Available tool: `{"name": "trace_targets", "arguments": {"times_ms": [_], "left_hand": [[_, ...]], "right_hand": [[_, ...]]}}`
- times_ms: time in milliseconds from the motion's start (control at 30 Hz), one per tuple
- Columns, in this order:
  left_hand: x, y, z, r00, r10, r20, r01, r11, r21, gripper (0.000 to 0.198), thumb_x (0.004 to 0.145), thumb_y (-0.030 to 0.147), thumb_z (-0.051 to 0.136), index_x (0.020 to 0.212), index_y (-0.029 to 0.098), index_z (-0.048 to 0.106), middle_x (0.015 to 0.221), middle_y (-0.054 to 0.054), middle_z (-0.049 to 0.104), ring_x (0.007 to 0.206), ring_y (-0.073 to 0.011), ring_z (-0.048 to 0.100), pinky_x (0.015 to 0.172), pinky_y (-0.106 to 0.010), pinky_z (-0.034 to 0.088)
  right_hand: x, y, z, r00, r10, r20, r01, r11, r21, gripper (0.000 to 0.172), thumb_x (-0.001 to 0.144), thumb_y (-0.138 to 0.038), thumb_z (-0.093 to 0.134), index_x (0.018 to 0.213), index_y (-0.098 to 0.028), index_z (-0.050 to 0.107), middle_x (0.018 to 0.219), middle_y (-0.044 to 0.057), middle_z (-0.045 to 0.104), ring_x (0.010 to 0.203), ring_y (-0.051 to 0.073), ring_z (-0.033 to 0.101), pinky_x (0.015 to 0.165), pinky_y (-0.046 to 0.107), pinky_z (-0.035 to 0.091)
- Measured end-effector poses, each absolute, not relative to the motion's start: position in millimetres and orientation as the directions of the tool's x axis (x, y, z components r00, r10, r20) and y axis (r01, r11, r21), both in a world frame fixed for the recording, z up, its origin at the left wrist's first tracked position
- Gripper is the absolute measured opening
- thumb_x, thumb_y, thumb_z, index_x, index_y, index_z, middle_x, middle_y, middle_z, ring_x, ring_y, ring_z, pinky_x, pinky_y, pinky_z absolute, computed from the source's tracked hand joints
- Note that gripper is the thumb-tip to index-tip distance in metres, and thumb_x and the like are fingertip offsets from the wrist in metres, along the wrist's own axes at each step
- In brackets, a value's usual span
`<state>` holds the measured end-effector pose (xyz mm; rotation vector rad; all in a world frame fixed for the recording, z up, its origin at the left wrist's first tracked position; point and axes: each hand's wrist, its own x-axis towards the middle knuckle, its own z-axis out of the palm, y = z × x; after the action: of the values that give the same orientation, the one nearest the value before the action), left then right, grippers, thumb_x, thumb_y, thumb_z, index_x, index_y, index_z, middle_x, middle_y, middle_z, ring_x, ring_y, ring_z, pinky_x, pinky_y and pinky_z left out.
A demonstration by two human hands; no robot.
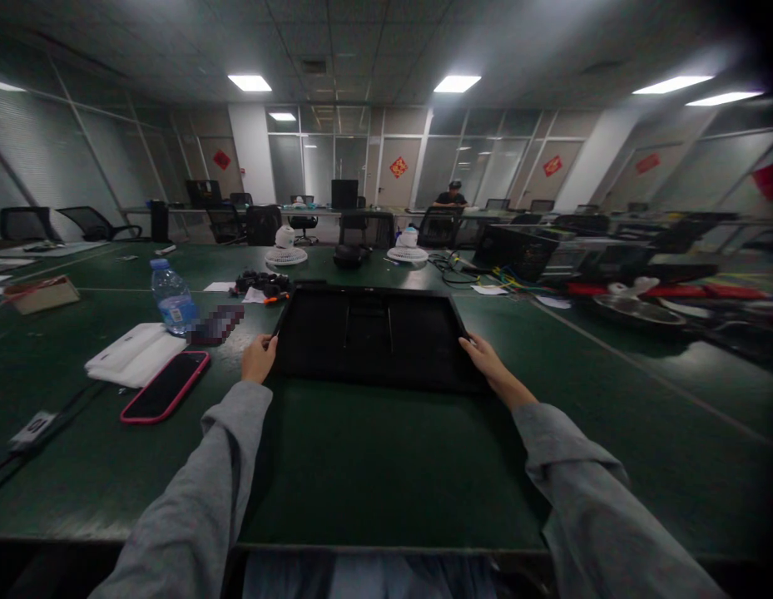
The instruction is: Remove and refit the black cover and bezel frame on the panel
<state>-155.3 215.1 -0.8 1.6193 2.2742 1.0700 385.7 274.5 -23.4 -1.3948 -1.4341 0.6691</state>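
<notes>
A wide black tray-like panel [317, 333] with a raised rim lies over the green table in front of me, its inside marked by a squarish outline near the middle. My left hand [260, 358] grips its left edge, thumb on the rim. At the opposite edge, my right hand [484, 353] is closed on the rim in the same way. The fingers under the panel are hidden on both sides. Close to my left hand are a phone with a pink case [166, 387], a white tissue pack [130, 353] and a blue-capped water bottle [172, 299].
The green table [386, 474] stretches far to both sides. Two small white fans [286, 247] stand beyond the panel. Cables and a black computer case [514, 249] lie at the right, near a round pan [639, 309]. A person [450, 196] sits at a far desk.
</notes>
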Motion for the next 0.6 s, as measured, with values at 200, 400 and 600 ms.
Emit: {"name": "trace_targets", "arguments": {"times_ms": [200, 400, 600], "left_hand": [[-153.0, 214.6, -0.6, -0.416, 0.872, 0.259, 0.758, 0.175, 0.628, 0.035, 0.096, 0.039, 0.050, 0.115, 0.016, 0.068, 0.112, -0.013, 0.074, 0.107, -0.0263, 0.068, 0.092, -0.036, 0.050], [-153.6, 215.0, -1.1, -0.416, 0.865, 0.281, 0.765, 0.166, 0.622, 0.036, 0.098, 0.037, 0.045, 0.113, 0.016, 0.069, 0.111, -0.013, 0.074, 0.106, -0.0251, 0.068, 0.092, -0.035, 0.050], [-155.7, 216.3, -2.6, -0.409, 0.866, 0.286, 0.785, 0.174, 0.594, 0.039, 0.099, 0.035, 0.040, 0.116, 0.016, 0.069, 0.115, -0.013, 0.072, 0.108, -0.0259, 0.066, 0.094, -0.035, 0.048]], "right_hand": [[384.9, 276.9, -20.7, 0.235, 0.961, 0.149, 0.329, 0.065, -0.942, 0.044, 0.081, -0.039, 0.066, 0.121, -0.021, 0.066, 0.091, 0.006, 0.075, 0.086, 0.024, 0.073, 0.083, 0.043, 0.061], [381.8, 264.9, -9.1, 0.170, 0.984, 0.060, 0.217, 0.022, -0.976, 0.065, 0.079, -0.036, 0.069, 0.141, -0.024, 0.054, 0.095, 0.006, 0.076, 0.084, 0.024, 0.074, 0.078, 0.042, 0.063], [384.4, 273.2, -19.7, 0.171, 0.984, 0.051, 0.139, 0.027, -0.990, 0.070, 0.076, -0.033, 0.072, 0.143, -0.023, 0.053, 0.100, 0.005, 0.075, 0.086, 0.024, 0.074, 0.081, 0.042, 0.062]]}}
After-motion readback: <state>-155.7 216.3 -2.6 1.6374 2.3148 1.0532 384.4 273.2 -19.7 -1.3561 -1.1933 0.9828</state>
